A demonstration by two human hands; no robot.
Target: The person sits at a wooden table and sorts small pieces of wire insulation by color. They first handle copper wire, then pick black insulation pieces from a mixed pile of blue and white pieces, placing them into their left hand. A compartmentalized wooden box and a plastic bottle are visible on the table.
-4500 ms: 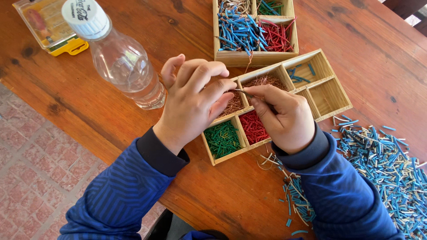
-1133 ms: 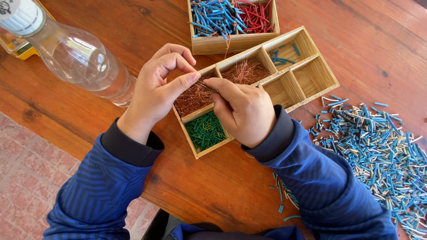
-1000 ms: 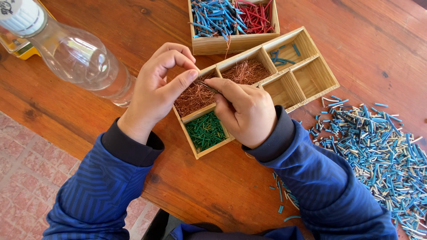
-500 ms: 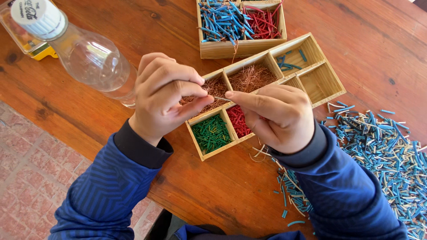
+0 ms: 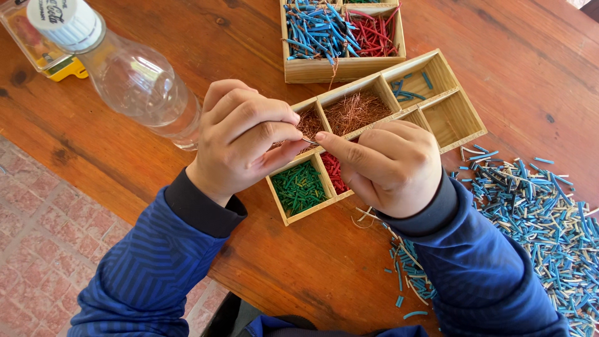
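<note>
Fingertips of left hand [image 5: 240,140] and right hand [image 5: 390,165] pinch one thin wire [image 5: 310,142]; you pull straight, above the tray [image 5: 465,134].

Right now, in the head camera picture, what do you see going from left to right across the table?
Yellow-edged plastic case → clear plastic bottle → left hand → right hand → heap of blue wire bits.

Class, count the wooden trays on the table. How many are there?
2: one wooden tray under the hands, one wooden tray at the top edge, partly cut off.
</note>
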